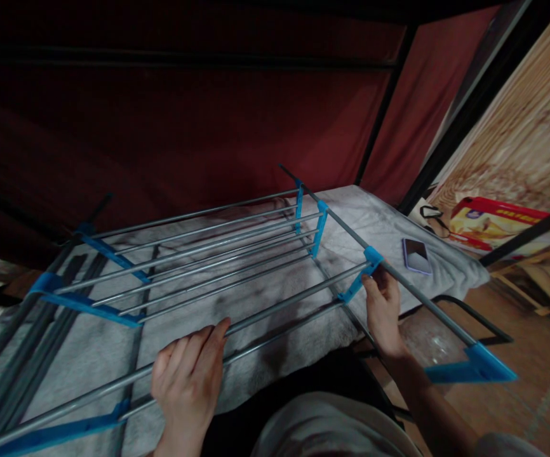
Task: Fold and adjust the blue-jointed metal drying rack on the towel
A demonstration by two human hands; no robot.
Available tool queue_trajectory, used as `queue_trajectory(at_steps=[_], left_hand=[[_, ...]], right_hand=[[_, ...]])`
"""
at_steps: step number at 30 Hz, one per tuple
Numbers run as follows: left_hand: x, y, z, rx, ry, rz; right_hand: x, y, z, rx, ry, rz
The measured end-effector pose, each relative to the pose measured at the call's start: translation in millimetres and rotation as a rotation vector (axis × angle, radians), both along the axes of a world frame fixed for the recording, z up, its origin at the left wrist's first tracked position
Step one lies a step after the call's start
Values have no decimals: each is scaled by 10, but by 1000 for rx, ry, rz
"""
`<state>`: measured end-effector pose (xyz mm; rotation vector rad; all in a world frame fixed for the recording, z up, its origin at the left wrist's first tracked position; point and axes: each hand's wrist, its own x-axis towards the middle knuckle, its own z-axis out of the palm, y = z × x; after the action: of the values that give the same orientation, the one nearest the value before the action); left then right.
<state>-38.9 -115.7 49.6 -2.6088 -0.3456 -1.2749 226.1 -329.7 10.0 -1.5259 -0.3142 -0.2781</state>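
Note:
A partly assembled rack of grey metal tubes [279, 307] and blue plastic brackets lies across a grey blanket. My left hand [190, 374] is closed over the nearest long tube, left of the middle, with the fingers curled over its top. My right hand [382, 308] grips a blue bracket [373, 256] at that tube's right end, where it meets a side tube [422, 297]; the fingertips are partly hidden behind it. Farther back, several thinner rods run between other brackets. Another blue bracket [470, 367] sticks out from the side tube's near end.
Several loose dark tubes [51, 330] lie at the left on the blanket [361, 209]. A phone [416, 255] rests on it at the right. Beyond the edge are a red and yellow box [498, 222] and a wooden stool [542, 279]. Dark red curtain [208, 139] hangs behind.

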Motion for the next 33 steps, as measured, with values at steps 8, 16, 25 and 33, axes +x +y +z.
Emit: queue_trajectory(at_steps=[8,16,25,33], left_hand=[[-41,25,0,-10,5,-15],[-37,19,19,-12,-10,-10],[-97,44,11,-48,-5,-3],[-92,45,18,-41,-3,-1]], right_hand=[[-21,22,1,16,4,13],[-36,26,23,27,14,19],[-100,26,99,-33,3,43],[-115,40,119,3,36,63]])
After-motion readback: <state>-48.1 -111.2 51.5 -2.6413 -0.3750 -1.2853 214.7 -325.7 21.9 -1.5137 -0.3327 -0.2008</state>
